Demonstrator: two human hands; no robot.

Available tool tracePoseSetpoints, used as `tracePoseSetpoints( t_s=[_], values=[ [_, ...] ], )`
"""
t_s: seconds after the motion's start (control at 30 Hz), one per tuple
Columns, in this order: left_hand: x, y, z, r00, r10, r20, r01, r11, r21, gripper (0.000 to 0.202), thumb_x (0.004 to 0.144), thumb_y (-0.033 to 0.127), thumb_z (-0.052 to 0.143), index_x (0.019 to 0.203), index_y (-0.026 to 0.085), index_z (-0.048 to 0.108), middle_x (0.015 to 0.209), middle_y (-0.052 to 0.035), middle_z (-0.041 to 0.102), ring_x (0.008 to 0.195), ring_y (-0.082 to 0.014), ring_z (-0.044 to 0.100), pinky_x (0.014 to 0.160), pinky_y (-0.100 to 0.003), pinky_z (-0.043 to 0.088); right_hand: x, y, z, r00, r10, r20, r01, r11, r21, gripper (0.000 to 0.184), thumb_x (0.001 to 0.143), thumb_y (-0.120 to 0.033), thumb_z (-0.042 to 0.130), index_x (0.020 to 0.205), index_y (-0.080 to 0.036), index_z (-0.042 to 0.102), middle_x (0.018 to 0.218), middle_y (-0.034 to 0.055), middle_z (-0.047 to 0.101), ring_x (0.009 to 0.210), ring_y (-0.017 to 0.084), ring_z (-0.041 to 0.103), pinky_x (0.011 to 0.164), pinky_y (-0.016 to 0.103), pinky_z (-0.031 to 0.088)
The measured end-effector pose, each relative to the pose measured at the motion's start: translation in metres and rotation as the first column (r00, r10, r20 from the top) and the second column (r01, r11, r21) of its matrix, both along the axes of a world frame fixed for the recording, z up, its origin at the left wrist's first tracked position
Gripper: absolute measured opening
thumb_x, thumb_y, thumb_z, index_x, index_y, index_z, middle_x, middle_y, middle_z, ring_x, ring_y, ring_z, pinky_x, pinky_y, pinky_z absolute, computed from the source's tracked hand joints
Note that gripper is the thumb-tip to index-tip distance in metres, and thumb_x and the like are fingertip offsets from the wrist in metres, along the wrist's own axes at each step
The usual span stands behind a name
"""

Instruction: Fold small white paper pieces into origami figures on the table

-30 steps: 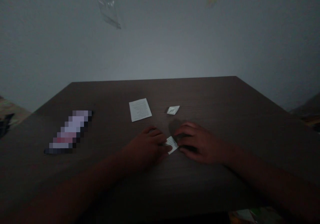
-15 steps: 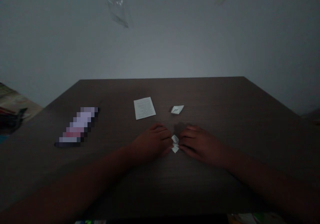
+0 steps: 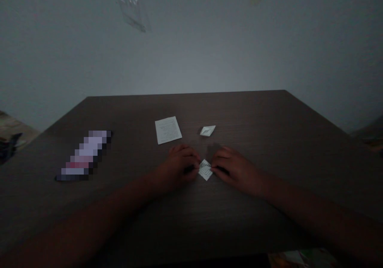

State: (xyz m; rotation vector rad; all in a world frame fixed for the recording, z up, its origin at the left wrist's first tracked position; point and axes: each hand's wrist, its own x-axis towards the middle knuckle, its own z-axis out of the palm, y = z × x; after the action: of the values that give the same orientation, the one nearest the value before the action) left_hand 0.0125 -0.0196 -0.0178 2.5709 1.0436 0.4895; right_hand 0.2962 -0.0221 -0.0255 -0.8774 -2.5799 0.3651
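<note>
1. Bottom edge, right of ctr: a colourful item (image 3: 299, 258) just below the table's near edge; too dark to ID.
2. Both forearms come in from the lower corners over the dark wood table (image 3: 269, 132), meeting at ctr frame.
3. Left hand (image 3: 179, 166): fingers curled, tips pinching the left corner of the folded paper piece (image 3: 205, 169).
4. Right hand (image 3: 235, 170): fingers curled too, tips pinching the right corner of the same piece.
5. Folded paper piece: white, diamond-shaped, low on the table btw. the two hands, just below ctr frame.
6. Further back, above left hand: flat printed paper sheet (image 3: 168, 130), apart from the hands.
7. Right of it, above the gap btw. hands: second folded paper (image 3: 207, 130), smaller, lying alone.
8. Mid-left: long blurred-out object (image 3: 83, 155) on the table, well apart.
9. Upper left, on the grey wall: clear plastic wrapper (image 3: 131, 8).
</note>
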Motion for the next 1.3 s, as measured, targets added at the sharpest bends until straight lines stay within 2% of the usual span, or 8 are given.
tracePoseSetpoints(
  t_s=[0.13, 0.23, 0.6, 0.83, 0.93, 1.0, 1.1, 1.3],
  values=[
    [-0.001, -0.001, -0.003, 0.996, 0.093, 0.008, -0.092, 0.994, -0.052, 0.009, 0.105, 0.020, 0.080, 0.097, 0.021, 0.081, 0.155, -0.0099, 0.073, 0.150, -0.0358, 0.058, 0.127, -0.064, 0.050, -0.001, 0.001, -0.004, 0.998, -0.050, -0.045, 0.047, 0.997, -0.061, 0.013, 0.114, -0.020, 0.071, 0.106, -0.019, 0.082, 0.107, 0.0082, 0.076, 0.105, 0.026, 0.069, 0.101, 0.045, 0.057],
    [-0.001, -0.001, -0.002, 0.990, 0.138, -0.007, -0.138, 0.984, -0.115, 0.010, 0.104, 0.024, 0.084, 0.095, 0.021, 0.082, 0.163, -0.0125, 0.067, 0.158, -0.0413, 0.051, 0.131, -0.072, 0.045, -0.001, 0.001, -0.006, 0.992, -0.105, -0.068, 0.097, 0.989, -0.110, 0.009, 0.111, -0.023, 0.078, 0.104, -0.020, 0.083, 0.107, 0.0086, 0.075, 0.109, 0.027, 0.068, 0.099, 0.044, 0.056],
    [0.005, -0.010, 0.007, 0.975, 0.194, -0.109, -0.205, 0.973, -0.106, 0.016, 0.110, 0.024, 0.070, 0.101, 0.022, 0.082, 0.176, -0.0142, 0.060, 0.169, -0.0458, 0.044, 0.135, -0.076, 0.043, -0.007, -0.003, -0.004, 0.980, -0.196, -0.021, 0.190, 0.970, -0.153, 0.021, 0.117, -0.026, 0.069, 0.101, -0.020, 0.082, 0.107, 0.0093, 0.074, 0.112, 0.029, 0.068, 0.103, 0.047, 0.054],
    [0.008, -0.013, 0.001, 0.970, 0.222, -0.097, -0.228, 0.972, -0.050, 0.019, 0.110, 0.025, 0.068, 0.097, 0.021, 0.081, 0.174, -0.0163, 0.062, 0.167, -0.0465, 0.047, 0.131, -0.078, 0.048, -0.016, -0.007, -0.005, 0.956, -0.293, -0.008, 0.292, 0.956, -0.041, 0.018, 0.114, -0.028, 0.072, 0.099, -0.020, 0.078, 0.106, 0.0099, 0.074, 0.106, 0.029, 0.069, 0.099, 0.047, 0.058],
    [0.010, -0.015, -0.004, 0.967, 0.242, -0.079, -0.245, 0.969, -0.029, 0.016, 0.108, 0.027, 0.073, 0.095, 0.022, 0.082, 0.171, -0.0153, 0.064, 0.164, -0.0467, 0.050, 0.129, -0.078, 0.050, -0.019, -0.010, -0.007, 0.967, -0.245, -0.066, 0.249, 0.966, 0.074, 0.011, 0.114, -0.023, 0.068, 0.113, -0.019, 0.079, 0.111, 0.0115, 0.076, 0.108, 0.030, 0.071, 0.099, 0.049, 0.061],
    [0.012, -0.017, -0.005, 0.962, 0.263, -0.079, -0.266, 0.963, -0.031, 0.015, 0.108, 0.026, 0.074, 0.096, 0.022, 0.083, 0.171, -0.0151, 0.065, 0.164, -0.0464, 0.050, 0.130, -0.077, 0.050, -0.020, -0.013, -0.007, 0.984, -0.157, -0.086, 0.166, 0.979, 0.119, 0.018, 0.114, -0.018, 0.063, 0.123, -0.020, 0.079, 0.114, 0.0119, 0.078, 0.110, 0.030, 0.072, 0.099, 0.047, 0.064],
    [0.015, -0.021, -0.002, 0.960, 0.267, -0.089, -0.273, 0.960, -0.063, 0.017, 0.110, 0.026, 0.072, 0.100, 0.021, 0.085, 0.173, -0.0146, 0.064, 0.165, -0.0453, 0.050, 0.132, -0.076, 0.049, -0.020, -0.016, -0.005, 0.996, -0.073, -0.046, 0.079, 0.987, 0.140, 0.027, 0.114, -0.013, 0.061, 0.132, -0.021, 0.079, 0.120, 0.0123, 0.080, 0.111, 0.029, 0.074, 0.100, 0.045, 0.066],
    [0.015, -0.028, 0.007, 0.981, 0.192, -0.029, -0.194, 0.973, -0.122, 0.014, 0.109, 0.027, 0.074, 0.108, 0.026, 0.088, 0.168, -0.0109, 0.068, 0.161, -0.0407, 0.055, 0.132, -0.071, 0.049, -0.014, -0.018, -0.003, 0.999, -0.018, 0.045, 0.011, 0.987, 0.159, 0.031, 0.112, -0.013, 0.065, 0.139, -0.018, 0.078, 0.132, 0.0149, 0.082, 0.120, 0.032, 0.075, 0.110, 0.054, 0.065]
  ],
)
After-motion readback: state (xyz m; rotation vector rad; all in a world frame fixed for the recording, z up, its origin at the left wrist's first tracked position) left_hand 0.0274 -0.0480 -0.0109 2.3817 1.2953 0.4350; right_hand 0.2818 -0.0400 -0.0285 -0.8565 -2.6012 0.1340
